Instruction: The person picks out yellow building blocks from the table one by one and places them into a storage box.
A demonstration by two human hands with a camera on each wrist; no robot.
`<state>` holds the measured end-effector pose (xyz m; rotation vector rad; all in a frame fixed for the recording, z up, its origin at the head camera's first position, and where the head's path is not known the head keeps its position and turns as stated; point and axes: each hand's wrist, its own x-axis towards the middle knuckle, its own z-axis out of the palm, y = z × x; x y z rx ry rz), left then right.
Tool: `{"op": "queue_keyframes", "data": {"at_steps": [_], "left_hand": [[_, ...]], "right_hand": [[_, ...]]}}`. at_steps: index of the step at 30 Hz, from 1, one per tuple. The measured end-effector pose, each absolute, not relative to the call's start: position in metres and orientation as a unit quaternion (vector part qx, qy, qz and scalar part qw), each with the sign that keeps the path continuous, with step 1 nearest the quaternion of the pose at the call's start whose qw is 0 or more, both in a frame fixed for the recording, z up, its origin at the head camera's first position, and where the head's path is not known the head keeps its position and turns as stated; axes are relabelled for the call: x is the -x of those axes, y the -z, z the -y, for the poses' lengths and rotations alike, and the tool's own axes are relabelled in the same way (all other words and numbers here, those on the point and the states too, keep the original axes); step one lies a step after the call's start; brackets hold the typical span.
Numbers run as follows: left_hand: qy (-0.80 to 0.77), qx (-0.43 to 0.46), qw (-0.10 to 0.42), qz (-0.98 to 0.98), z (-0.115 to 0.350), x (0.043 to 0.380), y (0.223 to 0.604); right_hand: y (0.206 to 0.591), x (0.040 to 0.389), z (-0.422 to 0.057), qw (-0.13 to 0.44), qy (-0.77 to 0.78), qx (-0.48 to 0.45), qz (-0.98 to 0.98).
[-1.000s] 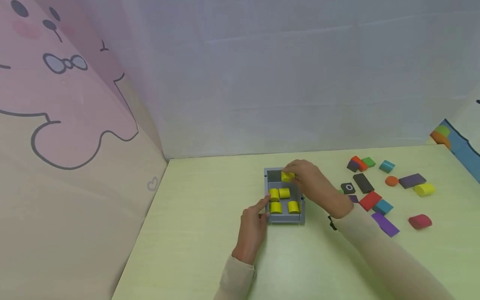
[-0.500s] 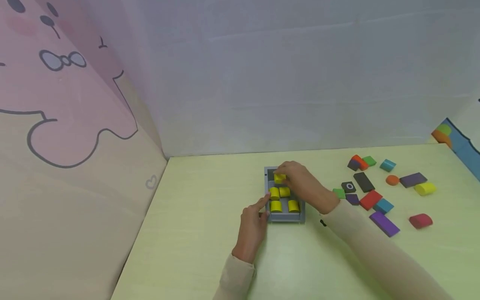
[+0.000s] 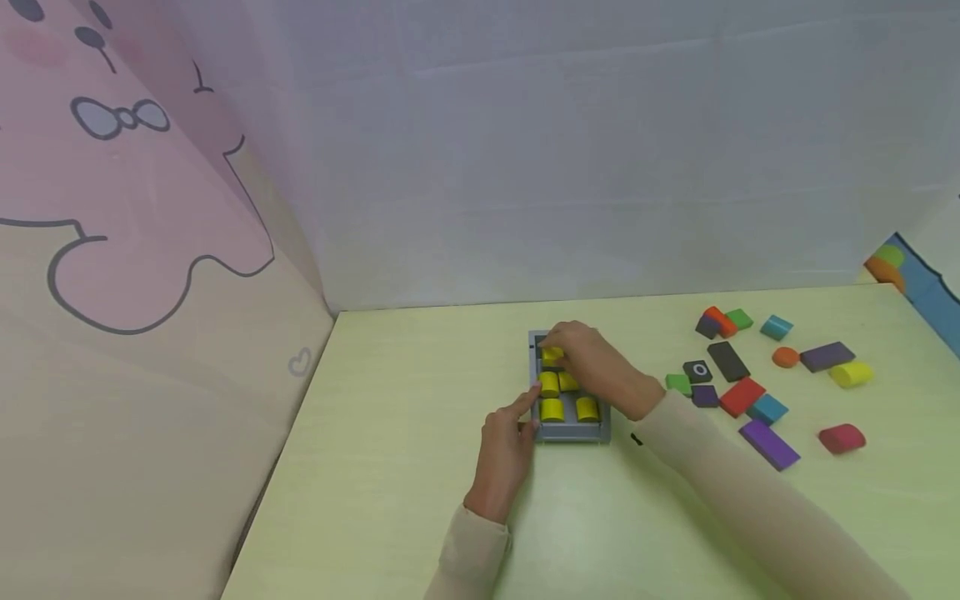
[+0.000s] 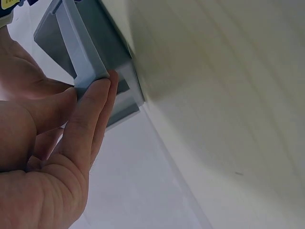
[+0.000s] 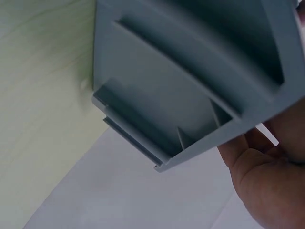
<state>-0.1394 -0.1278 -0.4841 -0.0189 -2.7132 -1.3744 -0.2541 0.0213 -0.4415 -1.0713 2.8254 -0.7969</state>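
Observation:
A grey tray (image 3: 570, 433) with yellow rounded blocks inside stands on the table. My left hand (image 3: 501, 458) holds its near left side; the left wrist view shows the thumb and fingers (image 4: 90, 109) of that hand at a corner of the tray's wall. Reaching over the far end, my right hand (image 3: 600, 358) holds a yellow rounded block (image 3: 552, 355) in the far left part. Below it lie two more yellow blocks, one at left (image 3: 548, 384) and one partly covered by the right hand. At the near end are a left block (image 3: 552, 410) and a right block (image 3: 587, 409).
Loose coloured blocks are scattered at the right, among them a red block (image 3: 742, 397), a purple block (image 3: 769, 443), a yellow block (image 3: 851, 373) and a dark red block (image 3: 842, 438). A pale cloth wall (image 3: 525, 167) rises behind the table (image 3: 390, 467).
My right hand has moved left over the tray's far end, carrying the yellow block from the right side to the left. The left hand has stayed at the tray's side.

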Motion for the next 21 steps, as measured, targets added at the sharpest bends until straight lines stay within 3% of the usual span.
{"op": "queue_keyframes", "data": {"at_steps": [21], "left_hand": [[0.449,-0.008,0.043,0.893,0.1284,0.1385,0.4825]], "right_hand": [[0.4442,0.2557,-0.0136,0.034,0.23,0.345,-0.909]]}}
